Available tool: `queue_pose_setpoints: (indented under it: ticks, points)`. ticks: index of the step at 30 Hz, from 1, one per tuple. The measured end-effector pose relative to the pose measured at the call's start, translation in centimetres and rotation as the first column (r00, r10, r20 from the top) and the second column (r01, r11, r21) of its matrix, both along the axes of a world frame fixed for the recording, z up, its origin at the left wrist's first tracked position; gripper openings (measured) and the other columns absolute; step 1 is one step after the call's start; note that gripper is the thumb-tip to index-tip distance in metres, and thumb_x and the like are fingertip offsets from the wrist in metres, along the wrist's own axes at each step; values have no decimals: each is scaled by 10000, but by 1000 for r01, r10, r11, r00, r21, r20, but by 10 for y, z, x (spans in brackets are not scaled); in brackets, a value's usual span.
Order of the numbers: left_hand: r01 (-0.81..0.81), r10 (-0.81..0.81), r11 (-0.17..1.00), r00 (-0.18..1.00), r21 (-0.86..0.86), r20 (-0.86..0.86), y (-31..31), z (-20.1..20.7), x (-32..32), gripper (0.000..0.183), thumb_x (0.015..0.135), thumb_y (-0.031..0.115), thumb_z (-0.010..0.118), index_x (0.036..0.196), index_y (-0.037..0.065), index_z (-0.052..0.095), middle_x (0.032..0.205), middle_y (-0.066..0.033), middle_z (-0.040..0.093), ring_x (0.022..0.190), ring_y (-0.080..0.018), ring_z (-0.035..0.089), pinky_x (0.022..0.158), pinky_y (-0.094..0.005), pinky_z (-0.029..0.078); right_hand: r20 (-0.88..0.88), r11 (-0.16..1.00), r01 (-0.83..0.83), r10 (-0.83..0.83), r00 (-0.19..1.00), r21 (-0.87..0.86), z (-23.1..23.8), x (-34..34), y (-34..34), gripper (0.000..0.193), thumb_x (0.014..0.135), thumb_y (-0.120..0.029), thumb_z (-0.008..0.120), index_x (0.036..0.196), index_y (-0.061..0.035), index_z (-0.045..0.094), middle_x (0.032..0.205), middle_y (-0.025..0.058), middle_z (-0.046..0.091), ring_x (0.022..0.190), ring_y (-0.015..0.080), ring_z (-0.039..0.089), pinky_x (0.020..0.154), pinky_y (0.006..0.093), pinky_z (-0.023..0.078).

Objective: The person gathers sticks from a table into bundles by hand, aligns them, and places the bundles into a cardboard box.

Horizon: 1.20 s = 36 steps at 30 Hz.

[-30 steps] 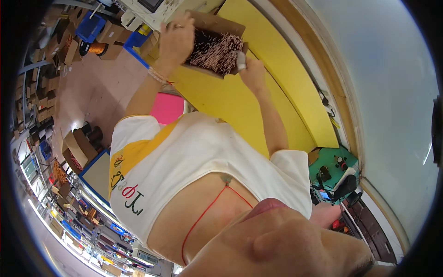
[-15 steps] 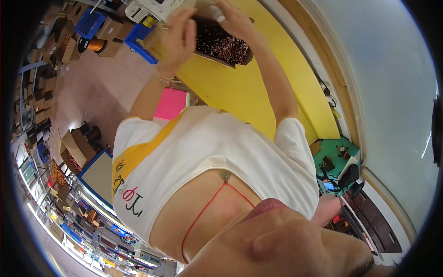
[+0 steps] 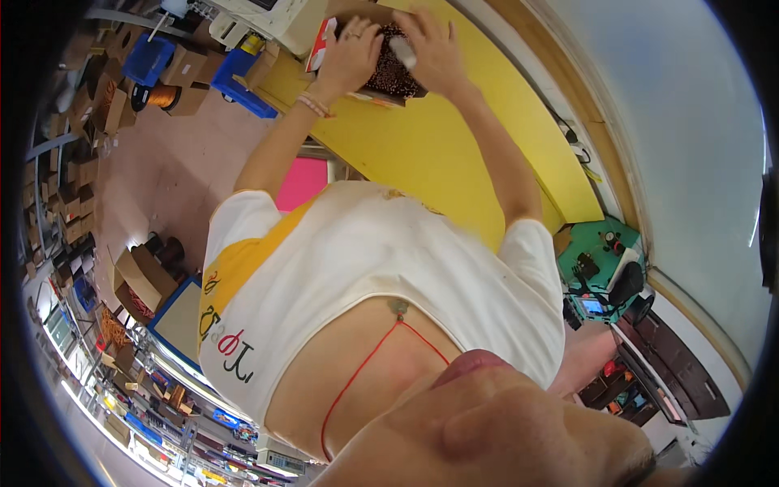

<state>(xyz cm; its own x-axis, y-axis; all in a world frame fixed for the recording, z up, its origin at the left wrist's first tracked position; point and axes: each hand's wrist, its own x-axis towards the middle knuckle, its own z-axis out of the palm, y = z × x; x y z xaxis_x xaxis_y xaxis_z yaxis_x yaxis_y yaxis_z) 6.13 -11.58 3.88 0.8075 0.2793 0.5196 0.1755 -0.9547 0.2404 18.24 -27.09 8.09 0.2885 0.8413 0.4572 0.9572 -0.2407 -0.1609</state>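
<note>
A cardboard box (image 3: 383, 100) stands on the yellow tabletop at the far side, loosely filled with many tiny copper-brown pieces (image 3: 393, 79), too small to name. My left hand (image 3: 350, 58) is over the box's left edge with its fingers stretched out, open and holding nothing I can see. Over the right side, my right hand (image 3: 436, 58) has its fingers spread, also open. Something white (image 3: 402, 51), perhaps a wrap, covers the right thumb. Whether the fingertips touch the box or its contents, I cannot tell.
The yellow table (image 3: 406, 146) reaches towards me. A white machine (image 3: 284, 24) is beyond the box at left, near a blue bin (image 3: 239, 85). A pink surface (image 3: 302, 183) lies below the table's left edge. At right sits a green bench (image 3: 588, 243) with small devices.
Both hands were blurred and raised above the box; now their fingers are spread at its sides. The box appears farther away and higher in view, with a red-and-white panel showing at its left.
</note>
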Motion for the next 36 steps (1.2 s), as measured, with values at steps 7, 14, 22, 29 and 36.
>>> queue_pose_setpoints:
  ticks: [7,14,22,29,36]
  points:
    - [-39,159,875,965,-482,211,-3,63,-26,265,941,176,493,1135,3,547,1058,-174,613,959,-309,587,797,-335,460,-788,918,311,4,616,248,-25,21,-40,391,960,-284,473,1262,-35,466,1151,80,579,1063,193,546,884,328,437]
    - [-166,229,697,973,-697,-2,74,4,-66,552,834,384,661,1189,-18,532,1144,-179,589,1068,-271,558,917,-341,424,-966,878,457,22,256,141,-100,0,-65,393,975,-299,431,1207,1,536,1196,117,575,1127,207,508,976,312,365]
    - [-93,6,360,995,-928,-97,84,-3,-76,510,903,238,567,1347,28,429,1384,-122,429,1273,-246,393,1046,-315,305,-466,659,730,712,-525,184,-81,-35,32,565,933,-522,424,1270,-77,511,1226,52,570,1110,204,538,990,348,429]
    - [-53,427,47,904,-997,-28,35,-32,-138,517,941,238,536,1387,47,358,1378,-97,421,1225,-212,429,1022,-307,340,-471,810,554,571,-672,191,-103,-1,93,450,963,-402,423,1197,-42,559,1162,82,605,1045,204,575,938,336,462]
    - [210,463,-135,877,-968,126,19,-9,-108,552,936,202,557,1407,65,305,1328,-78,458,1173,-166,458,952,-285,421,-842,881,454,340,-419,130,-101,50,93,470,992,-355,379,1328,-34,448,1308,78,515,1187,185,488,1038,311,357]
